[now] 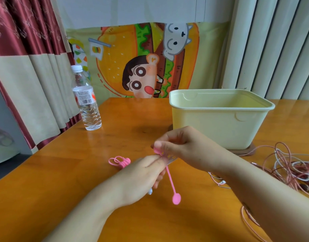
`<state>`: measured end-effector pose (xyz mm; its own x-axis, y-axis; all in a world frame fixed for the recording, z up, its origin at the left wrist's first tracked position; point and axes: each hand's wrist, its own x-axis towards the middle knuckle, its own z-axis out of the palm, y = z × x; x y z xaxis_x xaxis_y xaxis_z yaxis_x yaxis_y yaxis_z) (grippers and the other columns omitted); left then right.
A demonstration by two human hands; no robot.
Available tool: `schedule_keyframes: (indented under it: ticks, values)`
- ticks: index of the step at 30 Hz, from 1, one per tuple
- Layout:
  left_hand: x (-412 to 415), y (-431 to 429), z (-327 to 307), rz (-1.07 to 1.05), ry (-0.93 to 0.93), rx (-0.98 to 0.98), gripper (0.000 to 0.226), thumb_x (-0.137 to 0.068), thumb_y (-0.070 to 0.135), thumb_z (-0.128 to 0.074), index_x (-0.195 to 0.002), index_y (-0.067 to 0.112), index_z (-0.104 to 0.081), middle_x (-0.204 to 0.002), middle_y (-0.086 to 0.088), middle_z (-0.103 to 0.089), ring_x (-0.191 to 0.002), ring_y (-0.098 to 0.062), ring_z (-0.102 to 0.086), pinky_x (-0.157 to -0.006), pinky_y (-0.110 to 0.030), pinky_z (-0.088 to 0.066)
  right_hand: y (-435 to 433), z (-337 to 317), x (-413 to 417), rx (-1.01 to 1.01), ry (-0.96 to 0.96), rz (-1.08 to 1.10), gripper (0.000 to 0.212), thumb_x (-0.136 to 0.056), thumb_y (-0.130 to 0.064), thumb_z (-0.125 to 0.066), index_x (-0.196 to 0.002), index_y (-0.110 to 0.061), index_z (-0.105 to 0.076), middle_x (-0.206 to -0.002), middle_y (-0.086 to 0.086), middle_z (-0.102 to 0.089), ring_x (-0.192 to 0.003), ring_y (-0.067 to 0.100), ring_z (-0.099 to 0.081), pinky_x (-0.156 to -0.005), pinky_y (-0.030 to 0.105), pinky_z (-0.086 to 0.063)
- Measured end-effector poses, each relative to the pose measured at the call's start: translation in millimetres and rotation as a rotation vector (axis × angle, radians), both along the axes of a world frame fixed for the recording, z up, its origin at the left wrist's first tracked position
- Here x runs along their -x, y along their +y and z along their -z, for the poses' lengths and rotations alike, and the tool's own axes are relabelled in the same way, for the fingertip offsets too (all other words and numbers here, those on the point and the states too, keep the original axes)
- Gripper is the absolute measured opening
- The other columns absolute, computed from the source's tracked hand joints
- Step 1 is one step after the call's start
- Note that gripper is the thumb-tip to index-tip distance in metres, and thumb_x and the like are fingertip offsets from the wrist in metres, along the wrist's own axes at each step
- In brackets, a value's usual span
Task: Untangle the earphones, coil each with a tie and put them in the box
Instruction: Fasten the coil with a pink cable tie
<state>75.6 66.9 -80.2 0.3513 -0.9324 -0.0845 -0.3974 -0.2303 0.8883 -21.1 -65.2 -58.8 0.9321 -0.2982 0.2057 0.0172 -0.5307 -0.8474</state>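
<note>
My left hand grips a coiled earphone bundle, mostly hidden in the fist, with a white earbud peeking out below. My right hand pinches the upper end of a pink silicone tie at the coil; the tie's round lower end hangs free over the table. A small heap of spare pink ties lies just left of my left hand. A tangle of pink and white earphone cables lies at the right. The pale yellow box stands open behind my hands.
A clear water bottle stands at the table's back left corner. The orange wooden table ends at the left beside a red and beige curtain. A cartoon cloth hangs behind the table.
</note>
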Motion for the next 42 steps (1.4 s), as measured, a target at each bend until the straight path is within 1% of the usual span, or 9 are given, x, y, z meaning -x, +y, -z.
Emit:
schedule_keyframes:
  ticks: [3, 6, 11, 17, 27, 31, 33, 36, 42]
  values:
    - [-4, -1, -6, -0.136, -0.065, 0.055, 0.039, -0.099, 0.04, -0.032, -0.068, 0.023, -0.046, -0.058, 0.011, -0.043, -0.064, -0.009, -0.045, -0.064, -0.024, -0.04, -2, 2, 1, -0.192, 0.038, 0.026, 0.045, -0.075, -0.054, -0.055, -0.104, -0.021, -0.067, -0.099, 0.008, -0.07, -0.093, 0.023, -0.068, -0.087, 0.039, -0.056]
    - [-10, -1, -9, -0.22, -0.066, 0.127, 0.038, -0.1, 0.034, -0.034, -0.071, 0.015, -0.048, -0.054, 0.011, -0.042, -0.062, -0.013, -0.042, -0.06, -0.026, -0.038, 0, 10, 0, -0.359, 0.175, -0.076, 0.049, -0.081, -0.049, -0.061, -0.118, -0.018, -0.057, -0.111, 0.009, -0.069, -0.1, 0.026, -0.068, -0.093, 0.04, -0.052]
    - [-14, 1, -8, -0.234, -0.071, 0.14, 0.043, -0.1, 0.037, -0.033, -0.059, 0.022, -0.041, -0.054, 0.009, -0.041, -0.058, -0.013, -0.04, -0.058, -0.025, -0.038, 5, 18, -1, -0.231, 0.282, -0.127, 0.007, -0.091, -0.011, -0.061, -0.097, -0.008, -0.061, -0.101, 0.014, -0.07, -0.092, 0.016, -0.066, -0.09, 0.033, -0.049]
    - [-11, 4, -10, -0.217, -0.122, 0.127, 0.041, -0.099, 0.039, -0.031, -0.067, 0.022, -0.049, -0.053, 0.015, -0.046, -0.052, 0.003, -0.045, -0.05, -0.009, -0.038, -4, 18, 2, -0.351, 0.267, -0.258, 0.014, -0.084, -0.022, -0.067, -0.096, -0.017, -0.063, -0.104, 0.008, -0.071, -0.095, 0.015, -0.064, -0.09, 0.033, -0.047]
    - [1, 5, -11, -0.044, -0.067, 0.247, 0.047, -0.091, 0.056, -0.033, -0.065, 0.018, -0.046, -0.055, 0.015, -0.047, -0.059, -0.004, -0.042, -0.061, -0.022, -0.039, -26, 22, 11, -0.743, 0.329, -0.472, 0.022, -0.073, -0.032, -0.074, -0.086, -0.014, -0.075, -0.062, 0.003, -0.055, -0.06, 0.011, -0.064, -0.075, 0.033, -0.057]
    - [13, 5, -9, 0.106, -0.211, 0.268, 0.048, -0.09, 0.048, -0.029, -0.064, 0.011, -0.046, -0.061, 0.006, -0.047, -0.06, -0.009, -0.039, -0.061, -0.034, -0.035, -37, 15, 17, -0.562, 0.431, -0.43, 0.037, -0.066, -0.034, -0.083, -0.093, -0.011, -0.073, -0.075, 0.011, -0.053, -0.064, 0.013, -0.058, -0.071, 0.028, -0.056]
    - [17, 4, -7, 0.126, -0.26, 0.214, 0.045, -0.09, 0.044, -0.028, -0.062, 0.014, -0.045, -0.058, 0.006, -0.043, -0.058, -0.009, -0.038, -0.06, -0.034, -0.034, -38, 6, 20, -0.38, 0.471, -0.396, 0.022, -0.072, -0.024, -0.08, -0.089, -0.012, -0.072, -0.082, 0.013, -0.061, -0.074, 0.019, -0.058, -0.07, 0.023, -0.054]
    - [22, 3, -5, 0.124, -0.328, 0.13, 0.046, -0.1, 0.039, -0.029, -0.061, 0.017, -0.042, -0.053, 0.007, -0.041, -0.053, -0.006, -0.035, -0.056, -0.027, -0.029, -35, -11, 26, -0.093, 0.498, -0.276, 0.009, -0.089, -0.009, -0.062, -0.086, -0.015, -0.069, -0.073, -0.009, -0.068, -0.068, 0.005, -0.06, -0.067, 0.016, -0.049]
    - [18, -2, 2, 0.062, -0.438, -0.006, 0.046, -0.1, 0.037, -0.027, -0.062, 0.017, -0.042, -0.052, 0.003, -0.037, -0.052, -0.012, -0.033, -0.058, -0.033, -0.029, -17, -29, 27, 0.508, 0.445, -0.072, 0.014, -0.09, -0.033, -0.059, -0.093, -0.027, -0.071, -0.077, -0.015, -0.066, -0.068, -0.004, -0.057, -0.065, 0.012, -0.044]
